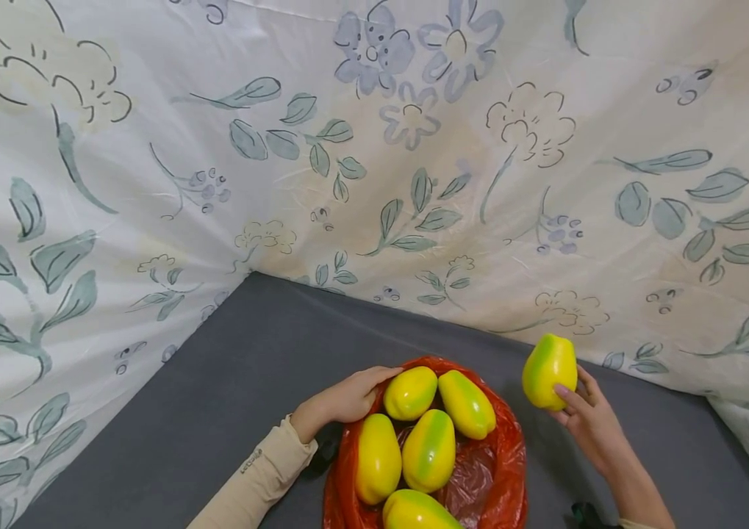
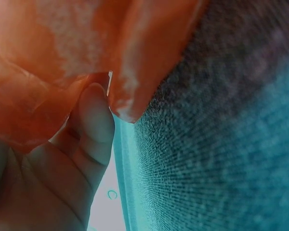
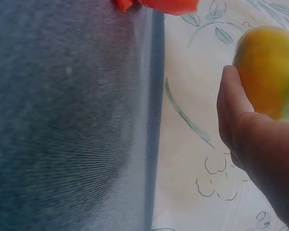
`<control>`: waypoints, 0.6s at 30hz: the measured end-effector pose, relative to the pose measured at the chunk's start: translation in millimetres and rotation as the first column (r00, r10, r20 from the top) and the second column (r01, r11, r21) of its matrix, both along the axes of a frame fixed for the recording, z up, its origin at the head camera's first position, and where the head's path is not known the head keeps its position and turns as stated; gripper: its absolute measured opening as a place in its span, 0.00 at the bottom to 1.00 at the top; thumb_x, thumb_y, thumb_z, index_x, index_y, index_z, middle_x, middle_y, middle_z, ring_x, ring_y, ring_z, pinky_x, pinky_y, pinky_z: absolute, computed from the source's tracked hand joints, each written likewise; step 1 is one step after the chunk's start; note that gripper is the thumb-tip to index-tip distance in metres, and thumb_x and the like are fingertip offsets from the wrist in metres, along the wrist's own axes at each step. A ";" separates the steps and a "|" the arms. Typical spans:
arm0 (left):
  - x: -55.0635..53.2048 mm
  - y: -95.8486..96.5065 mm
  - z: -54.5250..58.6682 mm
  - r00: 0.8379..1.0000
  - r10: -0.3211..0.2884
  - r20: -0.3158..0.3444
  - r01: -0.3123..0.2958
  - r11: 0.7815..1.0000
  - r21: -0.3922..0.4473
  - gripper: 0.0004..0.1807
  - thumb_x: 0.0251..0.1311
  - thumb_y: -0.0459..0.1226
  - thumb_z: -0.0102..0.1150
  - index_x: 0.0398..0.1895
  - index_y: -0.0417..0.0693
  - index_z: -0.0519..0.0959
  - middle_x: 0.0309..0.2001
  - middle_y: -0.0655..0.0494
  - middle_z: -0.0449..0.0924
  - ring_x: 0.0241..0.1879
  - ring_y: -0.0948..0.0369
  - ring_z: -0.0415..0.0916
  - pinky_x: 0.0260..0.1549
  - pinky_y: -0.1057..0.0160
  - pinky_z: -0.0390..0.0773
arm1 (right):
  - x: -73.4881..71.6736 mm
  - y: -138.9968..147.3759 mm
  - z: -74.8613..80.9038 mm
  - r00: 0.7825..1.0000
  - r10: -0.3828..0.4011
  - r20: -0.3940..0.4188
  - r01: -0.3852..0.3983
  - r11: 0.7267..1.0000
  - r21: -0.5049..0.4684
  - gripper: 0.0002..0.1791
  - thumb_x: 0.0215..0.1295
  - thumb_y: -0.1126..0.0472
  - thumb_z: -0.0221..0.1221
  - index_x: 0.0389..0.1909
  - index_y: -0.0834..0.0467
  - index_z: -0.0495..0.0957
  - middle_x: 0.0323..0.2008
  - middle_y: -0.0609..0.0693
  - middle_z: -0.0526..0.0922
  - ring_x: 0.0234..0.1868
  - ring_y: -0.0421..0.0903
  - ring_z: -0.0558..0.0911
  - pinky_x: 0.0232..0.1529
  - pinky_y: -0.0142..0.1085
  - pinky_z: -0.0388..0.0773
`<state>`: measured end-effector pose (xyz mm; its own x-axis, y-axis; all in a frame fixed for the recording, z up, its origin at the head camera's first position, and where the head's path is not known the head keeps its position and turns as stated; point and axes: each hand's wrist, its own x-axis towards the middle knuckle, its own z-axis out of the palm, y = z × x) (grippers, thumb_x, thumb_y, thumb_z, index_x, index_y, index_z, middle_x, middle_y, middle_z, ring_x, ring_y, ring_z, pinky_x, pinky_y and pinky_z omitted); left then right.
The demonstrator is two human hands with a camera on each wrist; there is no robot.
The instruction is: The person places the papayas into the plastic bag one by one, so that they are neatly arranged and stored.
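A red plastic bag (image 1: 509,448) stands with its mouth spread wide on the grey surface, and several yellow-green papayas (image 1: 429,450) lie inside it. My left hand (image 1: 350,397) grips the bag's far left rim; in the left wrist view its fingers (image 2: 94,120) are curled at the hanging red plastic. To the right of the bag, my right hand (image 1: 589,422) holds one papaya (image 1: 549,371) upright, the thumb across its near side. The right wrist view shows this papaya (image 3: 267,72) against the hand, with part of it cut off by the frame edge.
Grey cloth (image 1: 215,397) covers the surface around the bag. White fabric (image 1: 414,184) printed with flowers and leaves rises behind it and along the left side. The bag's near part runs out of the head view at the bottom.
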<state>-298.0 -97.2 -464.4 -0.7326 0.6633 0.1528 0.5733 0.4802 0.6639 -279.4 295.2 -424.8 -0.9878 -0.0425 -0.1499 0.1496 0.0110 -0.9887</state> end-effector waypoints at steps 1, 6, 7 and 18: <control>0.0 0.2 0.0 1.000 0.002 0.003 -0.002 1.000 0.000 0.28 0.65 0.23 0.43 0.70 0.38 0.60 0.64 0.45 0.66 0.61 0.51 0.65 0.61 0.54 0.65 | 0.7 -0.1 -0.9 1.000 0.002 -0.001 -0.002 1.000 0.001 0.49 0.72 0.56 0.51 0.73 0.53 0.21 0.66 0.60 0.41 0.44 0.34 0.76 0.47 0.30 0.76; -0.7 0.5 -0.5 1.000 0.008 0.003 -0.008 1.000 -0.007 0.28 0.65 0.23 0.43 0.70 0.39 0.60 0.64 0.45 0.66 0.62 0.51 0.65 0.61 0.54 0.65 | 3.8 -0.9 -3.2 1.000 0.006 0.000 -0.006 1.000 0.008 0.48 0.72 0.56 0.51 0.73 0.55 0.22 0.67 0.61 0.40 0.44 0.34 0.77 0.47 0.31 0.77; -0.8 0.5 -0.5 1.000 0.007 -0.002 -0.007 1.000 -0.009 0.28 0.66 0.23 0.43 0.70 0.38 0.60 0.64 0.45 0.66 0.62 0.51 0.65 0.61 0.54 0.64 | 4.3 -1.2 -3.3 1.000 0.008 -0.001 -0.008 1.000 0.008 0.48 0.72 0.56 0.51 0.73 0.55 0.22 0.67 0.61 0.40 0.44 0.34 0.77 0.47 0.32 0.77; -0.9 1.0 0.4 1.000 -0.015 -0.027 0.015 1.000 -0.007 0.27 0.66 0.23 0.42 0.70 0.35 0.60 0.64 0.42 0.65 0.63 0.49 0.64 0.61 0.52 0.64 | 12.0 -5.6 -7.1 0.999 0.043 0.011 -0.043 0.999 0.011 0.46 0.73 0.55 0.49 0.73 0.57 0.23 0.68 0.62 0.39 0.45 0.34 0.76 0.47 0.33 0.77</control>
<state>-298.9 -96.2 -464.0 -0.7183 0.6751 0.1682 0.5983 0.4759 0.6446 -267.4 289.6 -432.0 -0.9835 -0.0829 -0.1608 0.1589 0.0291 -0.9869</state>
